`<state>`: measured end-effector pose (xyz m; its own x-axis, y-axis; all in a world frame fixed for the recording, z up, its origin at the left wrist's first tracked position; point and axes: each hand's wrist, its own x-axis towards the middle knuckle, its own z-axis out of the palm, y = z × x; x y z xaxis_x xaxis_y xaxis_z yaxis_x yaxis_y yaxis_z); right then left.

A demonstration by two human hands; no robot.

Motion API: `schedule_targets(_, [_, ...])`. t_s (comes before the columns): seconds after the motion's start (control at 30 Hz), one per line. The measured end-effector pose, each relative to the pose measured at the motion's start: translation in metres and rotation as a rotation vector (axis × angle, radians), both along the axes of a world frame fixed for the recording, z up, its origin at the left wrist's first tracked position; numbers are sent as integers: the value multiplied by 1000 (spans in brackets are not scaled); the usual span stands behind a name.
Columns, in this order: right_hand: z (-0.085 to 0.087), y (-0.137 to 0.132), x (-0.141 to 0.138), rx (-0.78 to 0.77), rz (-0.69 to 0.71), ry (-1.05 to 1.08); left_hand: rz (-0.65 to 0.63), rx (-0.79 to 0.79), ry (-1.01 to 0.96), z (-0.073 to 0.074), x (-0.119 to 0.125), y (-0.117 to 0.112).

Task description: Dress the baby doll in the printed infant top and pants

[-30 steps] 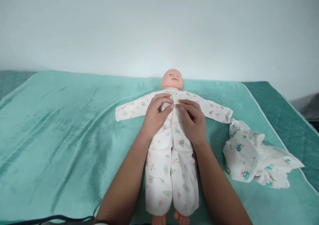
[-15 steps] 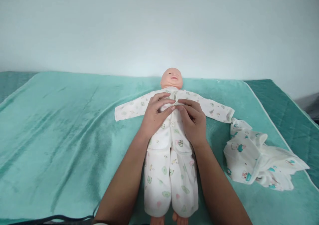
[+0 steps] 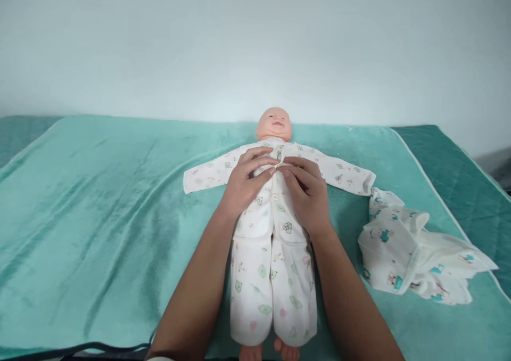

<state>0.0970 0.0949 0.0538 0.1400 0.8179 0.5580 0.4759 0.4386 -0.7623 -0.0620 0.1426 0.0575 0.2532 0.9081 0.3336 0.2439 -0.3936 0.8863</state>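
Note:
A baby doll (image 3: 275, 125) lies on its back, its head toward the wall. It wears a white printed jacket (image 3: 255, 220) with long sleeves and matching trousers (image 3: 251, 292). On the chest, my left hand (image 3: 249, 177) pinches the left side of the jacket's front opening between thumb and fingers. Opposite it, my right hand (image 3: 307, 190) pinches the other front edge, fingertips almost touching those of the left. A round button (image 3: 274, 196) shows just below my fingers. What lies exactly between the fingertips is partly hidden.
A crumpled white cloth garment (image 3: 403, 249) with teal prints lies at the right, by the doll's sleeve end. A mint green blanket (image 3: 99, 206) spreads under everything, over a darker green quilted cover (image 3: 451, 174). A black cable (image 3: 96, 346) runs along the lower left edge.
My fingertips have shifted slightly while staying on the jacket's front edges. The doll and the crumpled garment lie as before.

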Motion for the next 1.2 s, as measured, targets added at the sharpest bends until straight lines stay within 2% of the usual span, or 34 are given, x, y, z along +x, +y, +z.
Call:
schedule_targets(0.43, [1,-1,-1,26,7,17,18,-31,-91,0,2,0])
schedule_targets(0.6, [1,0,-2,1,-43,39,20,-42,-74,-1,1,0])
schedule_targets(0.77, [0,0,-1,-3,-6,4,15,-25,-104,-1,1,0])
schedule_targets(1.03, [1,0,-1,9,8,-38,29,-58,-56,0,1,-1])
schedule_targets(1.2, [0,0,-1,-4,6,6,56,-62,-19,2,2,-3])
